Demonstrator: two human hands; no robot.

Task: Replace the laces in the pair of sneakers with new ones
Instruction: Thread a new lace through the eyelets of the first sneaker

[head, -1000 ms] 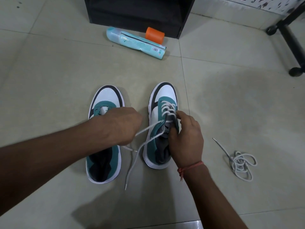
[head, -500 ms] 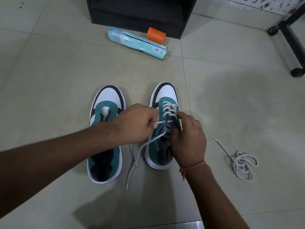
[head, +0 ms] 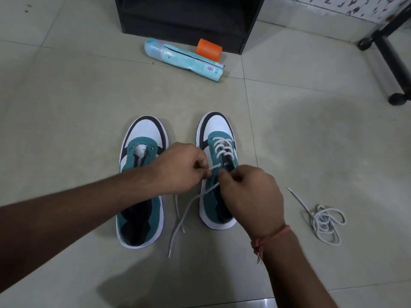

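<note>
Two teal, white and black sneakers stand side by side on the tiled floor. The left sneaker (head: 142, 138) has no lace in its eyelets. The right sneaker (head: 216, 127) carries a white lace (head: 222, 146) through its front eyelets, and the lace's two loose ends trail onto the floor between the shoes. My left hand (head: 180, 167) pinches the lace just left of the right sneaker's eyelets. My right hand (head: 251, 196) is over the shoe's tongue and pinches the lace with curled fingers. A second white lace (head: 324, 221) lies bunched on the floor to the right.
A teal spray can (head: 184, 60) and an orange cap (head: 209, 49) lie in front of a black cabinet (head: 189, 16) at the top. A black chair base with a caster (head: 393, 63) stands at the upper right.
My left hand has moved right, from over the left sneaker to the right sneaker's eyelets, still holding the lace. My right hand has slid a little down the shoe.
</note>
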